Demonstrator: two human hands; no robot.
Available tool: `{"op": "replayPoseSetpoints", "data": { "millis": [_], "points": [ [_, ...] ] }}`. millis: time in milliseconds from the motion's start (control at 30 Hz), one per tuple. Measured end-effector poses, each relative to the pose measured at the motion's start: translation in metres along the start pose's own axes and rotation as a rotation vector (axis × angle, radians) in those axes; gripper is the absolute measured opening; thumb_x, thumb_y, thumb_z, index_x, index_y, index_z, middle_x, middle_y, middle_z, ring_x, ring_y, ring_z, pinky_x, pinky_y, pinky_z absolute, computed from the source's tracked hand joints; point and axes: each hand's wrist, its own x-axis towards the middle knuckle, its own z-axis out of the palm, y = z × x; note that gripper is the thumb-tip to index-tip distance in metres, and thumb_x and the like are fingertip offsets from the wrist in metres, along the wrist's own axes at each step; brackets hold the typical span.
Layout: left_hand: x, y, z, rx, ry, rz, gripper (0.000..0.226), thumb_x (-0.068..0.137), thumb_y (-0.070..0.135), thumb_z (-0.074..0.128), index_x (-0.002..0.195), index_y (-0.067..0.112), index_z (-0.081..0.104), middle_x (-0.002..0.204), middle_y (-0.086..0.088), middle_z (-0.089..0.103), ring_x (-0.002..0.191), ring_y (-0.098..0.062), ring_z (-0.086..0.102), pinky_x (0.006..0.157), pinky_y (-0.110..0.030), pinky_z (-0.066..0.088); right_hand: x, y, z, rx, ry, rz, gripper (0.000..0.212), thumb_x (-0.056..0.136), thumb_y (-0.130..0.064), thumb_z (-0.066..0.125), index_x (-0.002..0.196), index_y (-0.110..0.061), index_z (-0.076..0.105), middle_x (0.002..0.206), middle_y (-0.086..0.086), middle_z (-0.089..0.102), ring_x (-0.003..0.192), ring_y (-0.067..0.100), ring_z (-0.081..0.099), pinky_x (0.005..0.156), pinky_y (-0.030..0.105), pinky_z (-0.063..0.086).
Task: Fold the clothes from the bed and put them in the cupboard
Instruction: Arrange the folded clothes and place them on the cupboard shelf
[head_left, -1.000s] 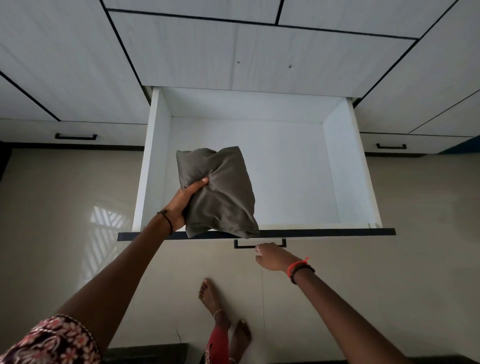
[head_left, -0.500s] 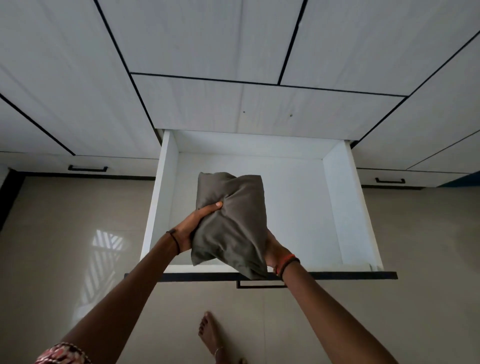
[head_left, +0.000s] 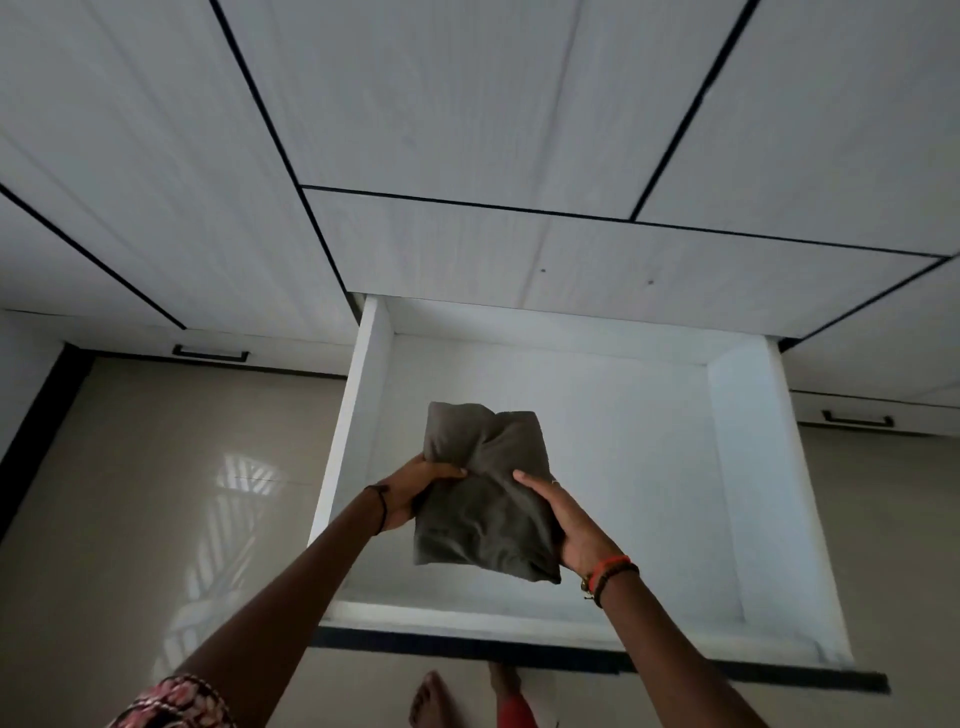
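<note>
One folded garment, one open drawer, a left hand and right hand, two handles at nine and three o'clock, and two feet at six are showing.

The right hand, a second ago down at the front handle of the drawer, has come up and now grips the right side of the cloth, thumb on top. Both hands hold it now, where the left hand held it alone. The cloth has moved from over the drawer's front edge to over its inside, and the drawer now sits lower in the frame, its handle out of sight
</note>
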Motion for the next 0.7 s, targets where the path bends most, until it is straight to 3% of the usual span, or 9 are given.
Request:
{"op": "replayPoseSetpoints", "data": {
  "millis": [200,300,367,433,500,600,700],
  "points": [
    [0.088,0.014,-0.034,0.005,0.176,-0.053,0.058,0.082,0.010,0.069,0.134,0.012,0.045,0.135,-0.014,0.051,0.121,-0.035,0.050,0.106,-0.046,0.040,0.097,-0.009,0.000,0.016,0.016,0.059,0.047,0.081,-0.015,0.069,0.126,-0.008,0.057,0.118,0.016,0.066,0.108,0.034,0.063,0.086,0.041,0.053],
    [0.134,0.022,-0.052,0.046,0.243,-0.019,0.059,0.081,0.004,0.069,0.135,0.010,0.046,0.133,-0.012,0.052,0.121,-0.035,0.050,0.101,-0.040,0.042,0.150,-0.020,-0.002,0.011,0.027,0.109,0.050,0.078,-0.004,0.062,0.127,-0.011,0.056,0.120,0.017,0.064,0.106,0.034,0.061,0.082,0.040,0.053],
    [0.155,0.033,-0.061,0.049,0.296,0.028,0.058,0.080,-0.001,0.068,0.134,0.007,0.047,0.131,-0.013,0.054,0.119,-0.034,0.052,0.094,-0.037,0.044,0.178,-0.032,0.001,-0.064,0.049,0.114,0.043,0.081,0.000,0.056,0.119,-0.019,0.058,0.112,0.013,0.064,0.099,0.031,0.059,0.077,0.039,0.052],
    [0.178,0.045,-0.074,0.066,0.339,0.074,0.061,0.079,0.000,0.069,0.135,0.006,0.046,0.132,-0.015,0.054,0.118,-0.033,0.053,0.097,-0.037,0.044,0.205,-0.046,0.010,-0.123,0.039,0.105,0.040,0.084,0.004,0.051,0.114,-0.023,0.057,0.102,0.009,0.062,0.091,0.026,0.057,0.071,0.037,0.051],
    [0.197,0.053,-0.086,0.095,0.383,0.105,0.065,0.079,0.004,0.070,0.139,0.008,0.043,0.135,-0.015,0.051,0.121,-0.032,0.050,0.104,-0.039,0.041,0.229,-0.058,0.018,-0.167,0.038,0.083,0.045,0.086,0.007,0.048,0.121,-0.020,0.053,0.101,0.007,0.061,0.089,0.025,0.056,0.067,0.037,0.051],
    [0.215,0.065,-0.095,0.153,0.421,0.133,0.066,0.086,0.011,0.065,0.144,0.011,0.033,0.143,-0.014,0.042,0.128,-0.032,0.042,0.110,-0.041,0.034,0.263,-0.068,0.026,-0.194,0.047,0.016,0.056,0.088,0.011,0.048,0.136,-0.017,0.044,0.118,0.011,0.060,0.094,0.026,0.057,0.071,0.038,0.052],
    [0.232,0.073,-0.103,0.200,0.493,0.180,0.064,0.092,0.003,0.053,0.147,0.012,0.023,0.150,-0.013,0.030,0.136,-0.031,0.030,0.110,-0.036,0.027,0.290,-0.072,0.031,-0.196,0.057,-0.064,0.060,0.089,0.013,0.048,0.142,-0.014,0.038,0.132,0.015,0.054,0.102,0.028,0.059,0.081,0.041,0.053]
  ]
}}
